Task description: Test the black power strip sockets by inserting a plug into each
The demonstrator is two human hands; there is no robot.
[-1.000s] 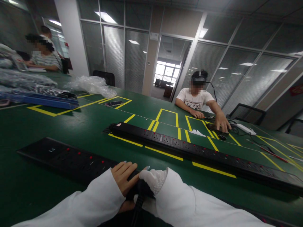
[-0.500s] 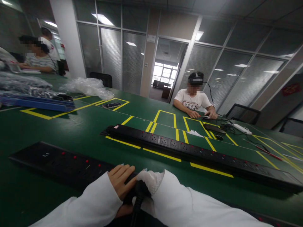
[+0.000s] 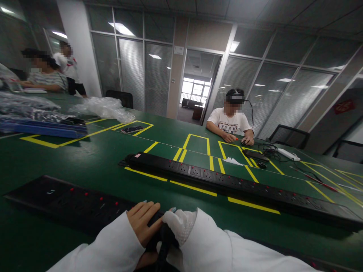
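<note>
My left hand [image 3: 144, 223] grasps the near power strip [image 3: 65, 202], while my gloved right hand [image 3: 180, 226] grips the black cable [image 3: 165, 245] on its right.

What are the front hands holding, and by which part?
The gloved right hand holds a black cord by its thick end. The left hand lies over the near power strip; whether it grips is hidden.

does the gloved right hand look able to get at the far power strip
Probably yes, once free: the right hand seems to grip the black cable, but only tabletop and yellow tape lie before the far power strip.
</note>
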